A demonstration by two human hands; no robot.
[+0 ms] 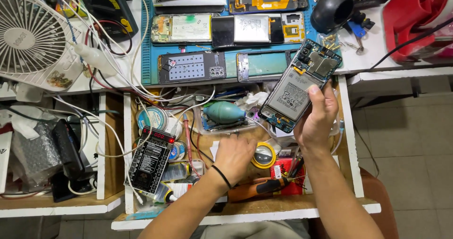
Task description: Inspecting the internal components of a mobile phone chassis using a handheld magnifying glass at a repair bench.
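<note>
- The opened phone, its back cover off so the grey battery and the dark board at its upper end showed, was held tilted above the far right corner of the open drawer, its top end reaching over the edge of the blue work mat.
- The right hand gripped that phone from its lower right side, thumb laid across the battery face and the other fingers wrapped behind it.
- The left hand was down in the drawer, palm downward, a black band at its wrist; its fingers were curled under, so I could not tell whether they held anything.
- Just beside that hand lay a roll of yellow tape, and nearer the person an orange-handled tool.
- Beyond the left hand sat a teal rubber air blower in a clear tray.
- To the left in the drawer stood a black tester board with a red lit display.
- On the mat lay several other dismantled phones in rows.
- A small white fan stood at the far left of the bench, white cables trailing past it.
</note>
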